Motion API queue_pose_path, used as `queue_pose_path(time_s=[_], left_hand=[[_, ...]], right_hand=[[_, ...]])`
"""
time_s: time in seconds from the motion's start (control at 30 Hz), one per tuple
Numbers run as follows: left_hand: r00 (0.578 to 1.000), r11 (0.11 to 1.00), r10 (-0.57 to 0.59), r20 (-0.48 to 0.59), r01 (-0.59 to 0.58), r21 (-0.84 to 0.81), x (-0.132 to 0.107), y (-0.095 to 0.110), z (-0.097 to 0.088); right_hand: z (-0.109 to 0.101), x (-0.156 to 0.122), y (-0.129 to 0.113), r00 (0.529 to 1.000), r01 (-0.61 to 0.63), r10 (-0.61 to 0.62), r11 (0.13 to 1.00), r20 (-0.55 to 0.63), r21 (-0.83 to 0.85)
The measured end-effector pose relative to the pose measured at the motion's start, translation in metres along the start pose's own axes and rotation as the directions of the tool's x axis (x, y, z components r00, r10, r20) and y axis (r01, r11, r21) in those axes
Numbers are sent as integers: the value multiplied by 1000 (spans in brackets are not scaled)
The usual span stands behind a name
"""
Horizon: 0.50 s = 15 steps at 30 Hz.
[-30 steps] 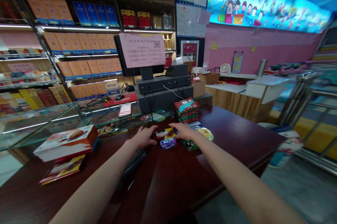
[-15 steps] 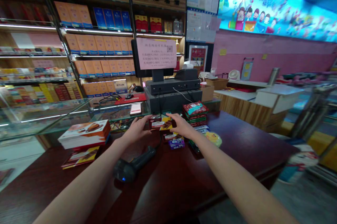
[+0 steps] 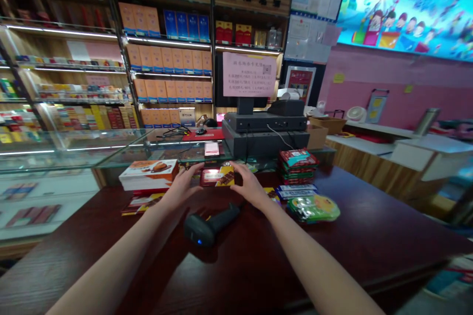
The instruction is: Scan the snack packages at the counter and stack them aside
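Both my hands hold a small red and yellow chocolate pack [image 3: 218, 176] between them, lifted just above the dark wooden counter [image 3: 369, 236]. My left hand [image 3: 184, 184] grips its left end and my right hand [image 3: 250, 185] grips its right end. A black barcode scanner [image 3: 210, 223] lies on the counter just below the pack. To the left lies a white and orange snack box [image 3: 150, 174] on top of a flat red pack [image 3: 137, 202]. To the right are a stack of red and green packs [image 3: 297, 165], blue packs [image 3: 296, 190] and a green bag [image 3: 314, 207].
A cash register [image 3: 266, 130] with a monitor carrying a pink notice [image 3: 249, 74] stands behind the counter. A glass display case [image 3: 74, 147] runs to the left. Shelves of orange and blue boxes [image 3: 168, 63] fill the back wall. A white and wood counter [image 3: 391, 152] lies to the right.
My hands took the red and yellow pack from among the small packs, lifted it and carried it left, above the scanner. My view has turned left.
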<state>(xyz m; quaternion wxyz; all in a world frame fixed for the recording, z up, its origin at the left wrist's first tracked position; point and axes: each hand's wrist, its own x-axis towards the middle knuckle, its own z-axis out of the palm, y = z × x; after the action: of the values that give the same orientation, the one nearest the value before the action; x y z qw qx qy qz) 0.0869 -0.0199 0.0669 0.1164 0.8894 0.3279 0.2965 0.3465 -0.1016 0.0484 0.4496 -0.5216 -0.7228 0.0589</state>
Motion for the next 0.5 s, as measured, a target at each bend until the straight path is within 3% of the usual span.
queue_pose_path(time_s=[0.2,0.5], left_hand=[[995,996,-70,-76,65,-66,-28,-14,0],[984,999,-38,-172,33,-34,-63,-37,27]], right_hand=[[26,-3,-7,999,38,-38,999,-16,-3],[50,-19,1,982,188,-189,981,-29,-45]])
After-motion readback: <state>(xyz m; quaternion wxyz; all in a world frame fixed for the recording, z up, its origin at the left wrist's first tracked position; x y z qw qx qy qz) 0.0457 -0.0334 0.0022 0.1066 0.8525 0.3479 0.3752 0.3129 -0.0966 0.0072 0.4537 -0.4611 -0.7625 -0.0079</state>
